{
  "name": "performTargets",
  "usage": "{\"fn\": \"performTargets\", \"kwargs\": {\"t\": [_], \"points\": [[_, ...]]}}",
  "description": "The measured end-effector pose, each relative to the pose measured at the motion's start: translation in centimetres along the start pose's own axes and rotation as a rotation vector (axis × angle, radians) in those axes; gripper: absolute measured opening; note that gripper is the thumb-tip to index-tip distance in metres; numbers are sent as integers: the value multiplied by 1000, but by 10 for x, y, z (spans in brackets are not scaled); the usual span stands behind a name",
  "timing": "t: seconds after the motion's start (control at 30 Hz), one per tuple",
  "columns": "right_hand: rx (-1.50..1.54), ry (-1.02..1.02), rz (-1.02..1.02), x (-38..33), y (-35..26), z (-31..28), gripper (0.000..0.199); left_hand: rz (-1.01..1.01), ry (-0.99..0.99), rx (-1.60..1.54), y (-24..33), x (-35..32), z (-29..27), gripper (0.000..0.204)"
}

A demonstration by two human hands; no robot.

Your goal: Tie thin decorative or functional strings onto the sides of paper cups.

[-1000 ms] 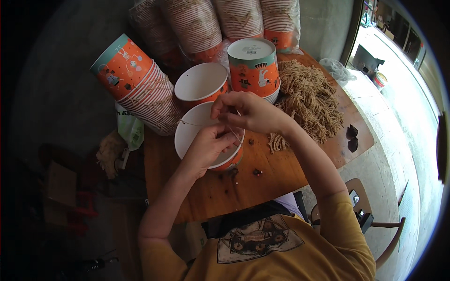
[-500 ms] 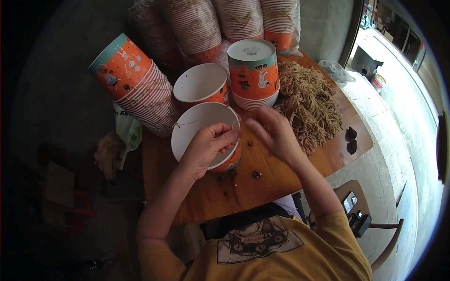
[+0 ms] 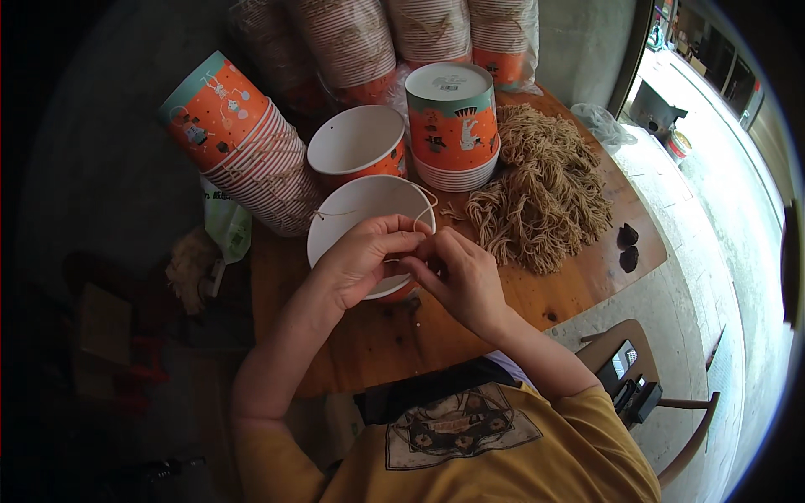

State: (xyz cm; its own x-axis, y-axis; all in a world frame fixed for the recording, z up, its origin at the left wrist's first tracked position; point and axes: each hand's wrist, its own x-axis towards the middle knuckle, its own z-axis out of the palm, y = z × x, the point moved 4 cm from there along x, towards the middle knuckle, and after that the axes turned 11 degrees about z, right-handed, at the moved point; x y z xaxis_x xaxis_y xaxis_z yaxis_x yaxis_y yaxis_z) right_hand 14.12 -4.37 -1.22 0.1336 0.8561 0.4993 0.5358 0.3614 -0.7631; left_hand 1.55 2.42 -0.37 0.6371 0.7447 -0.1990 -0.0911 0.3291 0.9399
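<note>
Pinching a thin string (image 3: 423, 205) together, left hand (image 3: 362, 261) and right hand (image 3: 459, 272) are meeting at the near rim of an open paper bucket (image 3: 356, 210) sitting on the wooden table (image 3: 394, 335), string pile (image 3: 541, 197) lying just right.

Single head-worn fisheye view, looking steeply down, close over wooden table (image 3: 436, 335); edges bent

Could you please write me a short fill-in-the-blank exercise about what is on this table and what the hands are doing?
1. Both hands meet at the rim of the white ____ nearest the person.
2. The left hand and right hand pinch a thin ____.
3. The heap of strings lies to the person's ____ of the upside-down cup stack.
4. The table is made of ____.

Missing words: cup; string; right; wood
</note>
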Motion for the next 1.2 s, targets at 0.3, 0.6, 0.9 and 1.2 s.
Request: {"fn": "performTargets", "kwargs": {"t": [0.3,0.6,0.9,1.2], "points": [[-77,-40,-184,33,-3,-31,28,56,40,149,4,-3,4,17],[-48,-275,-308,49,7,-29,12,108,71,178,4,-6,8,21],[538,-473,205,43,33,-22,9,123,-42,253,9,0,12,22],[248,-523,110,40,13,-23,13,292,-28,486,11,0,7,25]]}}
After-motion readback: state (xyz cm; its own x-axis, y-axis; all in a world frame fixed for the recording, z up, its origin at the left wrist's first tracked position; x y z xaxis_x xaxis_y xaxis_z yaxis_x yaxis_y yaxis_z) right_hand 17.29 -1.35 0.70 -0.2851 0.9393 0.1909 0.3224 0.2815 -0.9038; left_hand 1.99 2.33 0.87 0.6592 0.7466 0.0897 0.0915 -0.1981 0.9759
